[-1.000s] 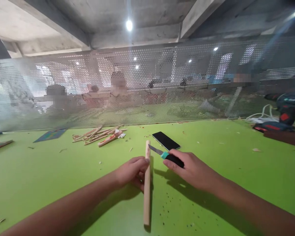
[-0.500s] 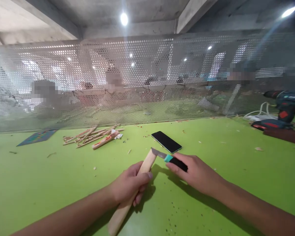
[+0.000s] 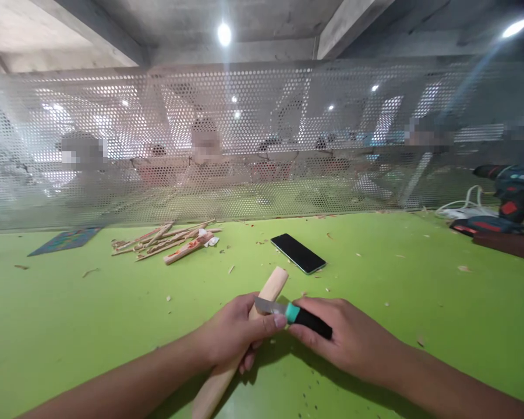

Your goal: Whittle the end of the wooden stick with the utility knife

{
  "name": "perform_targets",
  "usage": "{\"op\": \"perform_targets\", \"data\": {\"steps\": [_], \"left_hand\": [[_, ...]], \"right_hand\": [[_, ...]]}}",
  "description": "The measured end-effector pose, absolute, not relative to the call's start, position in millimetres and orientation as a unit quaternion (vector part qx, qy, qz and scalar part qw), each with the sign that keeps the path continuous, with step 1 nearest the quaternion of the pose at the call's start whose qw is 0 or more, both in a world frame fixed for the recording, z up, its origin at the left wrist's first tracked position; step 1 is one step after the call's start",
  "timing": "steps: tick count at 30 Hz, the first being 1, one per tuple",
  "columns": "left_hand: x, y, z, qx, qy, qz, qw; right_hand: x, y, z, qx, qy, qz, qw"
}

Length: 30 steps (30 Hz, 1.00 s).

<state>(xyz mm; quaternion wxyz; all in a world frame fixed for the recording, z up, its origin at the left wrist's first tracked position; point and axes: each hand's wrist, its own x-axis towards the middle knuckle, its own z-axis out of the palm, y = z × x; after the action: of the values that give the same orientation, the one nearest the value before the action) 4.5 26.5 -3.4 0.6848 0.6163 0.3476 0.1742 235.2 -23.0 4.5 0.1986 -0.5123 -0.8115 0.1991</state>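
A pale strip of wood (image 3: pixel 274 284) slants up and away from me over the green table. My left hand (image 3: pixel 238 331) is wrapped round its middle, with the thumb lying across the top. In my right hand (image 3: pixel 343 334) is a knife (image 3: pixel 306 319) with a black and turquoise handle. Its blade lies across the upper part of the wood, just by my left thumb. The fingers under the wood are partly hidden.
A black phone (image 3: pixel 297 253) lies beyond my hands. Thin wooden sticks (image 3: pixel 157 241) are heaped at the back left, beside a patterned mat (image 3: pixel 65 240). A cordless drill (image 3: pixel 513 192) stands at the right. A perforated screen (image 3: pixel 244 174) closes the table's far side, with people behind it.
My right hand has drawn the knife down from the wood's far tip towards my left thumb. The far end of the wood has shifted slightly right.
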Motion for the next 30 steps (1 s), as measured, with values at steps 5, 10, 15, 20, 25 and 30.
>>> {"op": "perform_targets", "data": {"steps": [5, 10, 15, 20, 25, 30], "left_hand": [[5, 24, -1, 0.627, 0.377, 0.176, 0.658], [7, 19, 2, 0.638, 0.41, 0.182, 0.626], [10, 17, 3, 0.635, 0.441, 0.196, 0.603], [12, 13, 4, 0.625, 0.478, 0.195, 0.585], [10, 14, 1, 0.613, 0.475, 0.204, 0.598], [7, 23, -5, 0.617, 0.444, 0.22, 0.611]], "right_hand": [[237, -24, 4, -0.518, -0.815, 0.174, 0.193], [234, -27, 3, -0.535, -0.809, 0.157, 0.188], [230, -29, -2, -0.551, -0.799, 0.137, 0.196], [245, -15, -3, -0.583, -0.761, 0.164, 0.233], [264, -5, 8, -0.623, -0.728, 0.093, 0.269], [255, -12, 10, -0.581, -0.771, 0.119, 0.233]]}}
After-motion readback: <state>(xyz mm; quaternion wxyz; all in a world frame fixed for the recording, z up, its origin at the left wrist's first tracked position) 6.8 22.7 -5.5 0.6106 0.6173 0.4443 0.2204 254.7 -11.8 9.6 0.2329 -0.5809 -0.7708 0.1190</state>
